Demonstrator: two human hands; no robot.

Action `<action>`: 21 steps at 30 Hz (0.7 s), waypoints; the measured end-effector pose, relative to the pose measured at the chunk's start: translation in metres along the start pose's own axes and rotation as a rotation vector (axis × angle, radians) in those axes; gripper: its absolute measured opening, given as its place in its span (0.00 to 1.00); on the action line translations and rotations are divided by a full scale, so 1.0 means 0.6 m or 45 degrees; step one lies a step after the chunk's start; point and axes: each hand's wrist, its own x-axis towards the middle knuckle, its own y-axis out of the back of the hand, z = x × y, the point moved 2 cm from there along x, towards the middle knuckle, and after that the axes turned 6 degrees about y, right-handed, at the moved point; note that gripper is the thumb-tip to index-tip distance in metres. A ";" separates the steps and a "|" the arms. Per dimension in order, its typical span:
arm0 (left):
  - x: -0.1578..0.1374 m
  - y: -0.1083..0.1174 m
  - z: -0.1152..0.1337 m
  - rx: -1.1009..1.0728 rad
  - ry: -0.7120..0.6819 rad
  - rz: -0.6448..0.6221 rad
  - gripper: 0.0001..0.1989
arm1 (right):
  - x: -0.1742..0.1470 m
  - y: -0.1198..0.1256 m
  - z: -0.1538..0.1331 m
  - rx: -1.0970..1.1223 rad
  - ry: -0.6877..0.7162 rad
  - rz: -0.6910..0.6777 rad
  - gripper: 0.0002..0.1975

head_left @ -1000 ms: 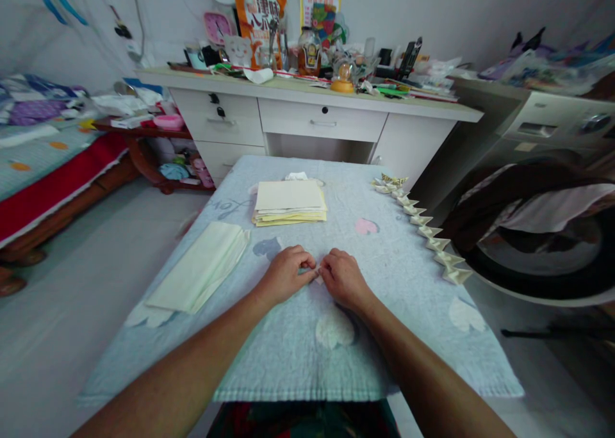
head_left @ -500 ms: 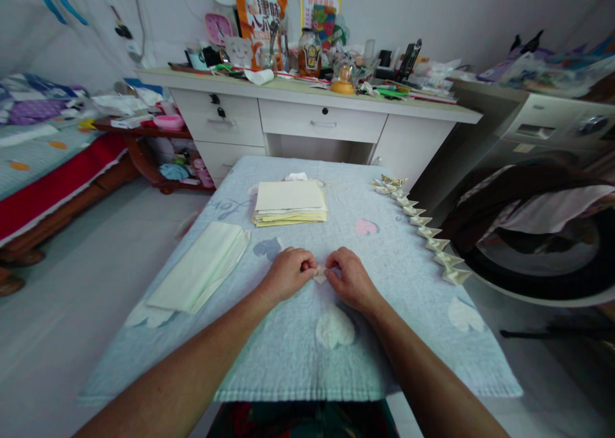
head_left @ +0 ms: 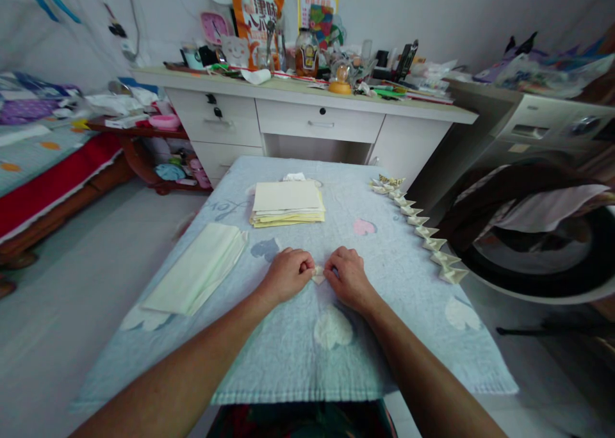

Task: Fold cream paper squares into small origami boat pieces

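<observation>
A small folded piece of pale paper [head_left: 318,275] lies between my hands, low over the cloth-covered table [head_left: 269,355]. My left hand [head_left: 291,273] pinches its left side, thumb against curled fingers. On the other side my right hand [head_left: 348,275] grips it the same way. Fingers hide much of the paper, so its exact shape is unclear. Beyond my hands sits a stack of cream and yellow paper sheets [head_left: 287,198]. Left of my left forearm lies a pale green folded paper bundle [head_left: 196,268]. A row of folded paper boats [head_left: 427,232] runs along the table's right side.
A white desk [head_left: 317,114] crowded with jars, bags and small items stands behind the table. To the right is a front-loading washing machine [head_left: 528,130], its door open with clothes hanging out. A bed [head_left: 52,150] and a low shelf [head_left: 158,130] stand at the left.
My hands stay almost in place, still pinching the paper, with slight finger movement. The whole view has shifted a little.
</observation>
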 end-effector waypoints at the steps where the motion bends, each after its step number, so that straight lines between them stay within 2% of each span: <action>1: 0.000 -0.001 0.000 0.008 0.002 0.003 0.03 | 0.001 -0.001 -0.001 -0.016 -0.017 -0.005 0.05; 7: 0.000 -0.008 -0.003 0.068 -0.009 0.019 0.03 | 0.004 -0.005 -0.006 -0.106 -0.077 0.002 0.06; 10: -0.007 -0.009 -0.002 0.149 0.031 0.117 0.01 | 0.003 -0.006 -0.008 -0.121 -0.063 0.015 0.06; 14: -0.016 -0.009 -0.002 0.243 0.159 0.245 0.10 | 0.002 -0.007 -0.009 -0.116 -0.073 0.021 0.10; 21: -0.014 -0.012 -0.004 0.245 0.189 0.193 0.08 | 0.003 -0.010 -0.012 -0.214 -0.147 0.077 0.10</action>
